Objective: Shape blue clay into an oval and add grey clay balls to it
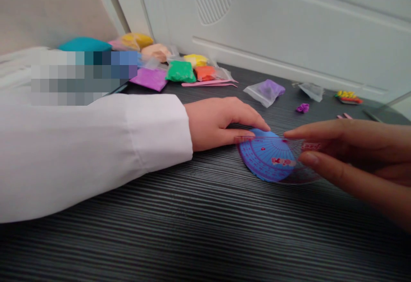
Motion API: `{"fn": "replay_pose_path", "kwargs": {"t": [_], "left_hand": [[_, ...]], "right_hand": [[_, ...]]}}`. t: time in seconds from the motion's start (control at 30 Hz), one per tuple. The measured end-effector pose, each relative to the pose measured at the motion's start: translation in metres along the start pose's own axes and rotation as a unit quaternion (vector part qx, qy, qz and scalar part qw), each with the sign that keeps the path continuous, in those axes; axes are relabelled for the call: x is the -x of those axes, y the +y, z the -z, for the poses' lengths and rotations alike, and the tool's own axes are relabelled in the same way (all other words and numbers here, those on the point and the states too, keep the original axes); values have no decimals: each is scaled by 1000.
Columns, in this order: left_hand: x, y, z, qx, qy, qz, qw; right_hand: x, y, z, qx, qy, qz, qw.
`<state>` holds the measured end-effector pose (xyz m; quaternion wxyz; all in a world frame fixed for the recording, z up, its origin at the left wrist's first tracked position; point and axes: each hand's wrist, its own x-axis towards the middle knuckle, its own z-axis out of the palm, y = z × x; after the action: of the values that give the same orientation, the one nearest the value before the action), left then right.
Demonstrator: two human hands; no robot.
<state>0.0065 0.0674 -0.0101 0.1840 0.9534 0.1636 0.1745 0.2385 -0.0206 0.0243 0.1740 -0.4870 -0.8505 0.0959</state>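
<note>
A flat round piece of blue clay [267, 133] lies on the dark ribbed table. The index fingertip and thumb of my left hand [221, 121] rest on its far left edge, holding it. My right hand [356, 153] pinches a clear protractor [250, 160] with pink markings between thumb and index finger. The protractor lies across the blue clay and covers most of it, its straight edge on the far side. Part of the protractor's right end is hidden behind my right fingers.
Bagged clay lies at the back left, including green [180, 72], orange [205, 73] and purple [150, 78] packs beside pink tweezers [208, 83]. Behind the protractor are an opened purple bag [266, 91], a small purple lump [302, 108] and a yellow-red piece [349, 97]. A white panel [289, 29] borders the table.
</note>
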Motion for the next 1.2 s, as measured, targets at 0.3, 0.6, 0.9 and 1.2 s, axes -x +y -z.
{"fn": "replay_pose_path", "kwargs": {"t": [0.3,0.6,0.9,1.2], "left_hand": [[1,-3,-3,-18,86,51,995],[0,4,2,52,125,120,983],[5,8,-1,55,92,56,993],[6,10,-5,12,42,-5,999]], "right_hand": [[-1,0,0,1,-6,5,1000],[-12,8,-6,-160,-63,-42,984],[-18,21,-12,-148,-55,-29,987],[-23,28,-13,-42,-47,35,997]]}}
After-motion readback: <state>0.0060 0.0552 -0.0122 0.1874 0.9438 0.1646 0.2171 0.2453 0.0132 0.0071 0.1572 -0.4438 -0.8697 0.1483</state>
